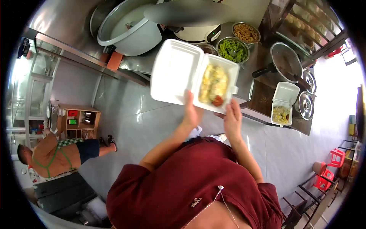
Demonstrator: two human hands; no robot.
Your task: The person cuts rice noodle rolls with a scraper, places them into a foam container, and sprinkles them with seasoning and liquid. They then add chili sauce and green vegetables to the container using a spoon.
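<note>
Where the box is: an open white foam box (179,68) is held up in the upper centre of the frame, in front of a steel and dark wood counter (263,97)
Box contents: the right half holds yellowish food (212,84) with a red piece at its lower edge; the left half, the lid, is bare
Left hand (190,112): at the box's lower edge near the hinge, thumb over the rim and clamped on it, the other fingers hidden beneath
Right hand (232,120): just right of it, below the filled half, fingers together and reaching under the near edge; whether they clasp it cannot be told
Above the box: a steel bowl of green vegetables (232,49), a bowl of brownish food (246,33) and a rice cooker (196,33)
Upper left: a large grey pot (129,28)
Right of centre: a second foam box (283,104) with food sits open on the counter, beside lidded pots (306,105)
Left edge: another person (57,154) in an orange top, bent over
Lower right: red chairs (331,168)
</note>
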